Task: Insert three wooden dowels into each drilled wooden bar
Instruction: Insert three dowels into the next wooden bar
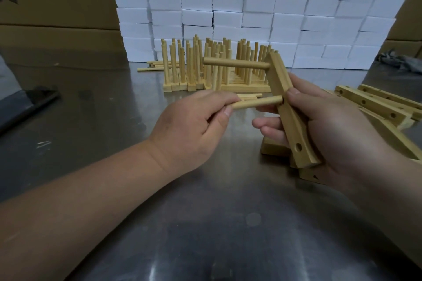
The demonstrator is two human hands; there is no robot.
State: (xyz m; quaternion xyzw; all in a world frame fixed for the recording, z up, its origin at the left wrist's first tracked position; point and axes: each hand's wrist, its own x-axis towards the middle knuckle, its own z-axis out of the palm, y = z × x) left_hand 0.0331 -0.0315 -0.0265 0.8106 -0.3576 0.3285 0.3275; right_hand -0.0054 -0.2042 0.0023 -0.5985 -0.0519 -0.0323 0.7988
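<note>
At frame centre the right hand (pixel 331 125) curls round a bar (pixel 286 107), one dowel (pixel 236 65) seated in its top hole. The left hand (pixel 191 125) pinches a second dowel (pixel 258 102) at the middle hole; the third hole (pixel 298 147) is open. Steel table (pixel 205 223) below; finished bars (pixel 217 68) behind, then stacked white boxes (pixel 251 7), cardboard (pixel 57 7) upper left.

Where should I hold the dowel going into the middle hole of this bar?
Pinch the dowel at its free left end, coming from the left, as the left hand does. Its right tip sits at the middle hole of the bar, so an end grip likely pushes it straight in.
</note>
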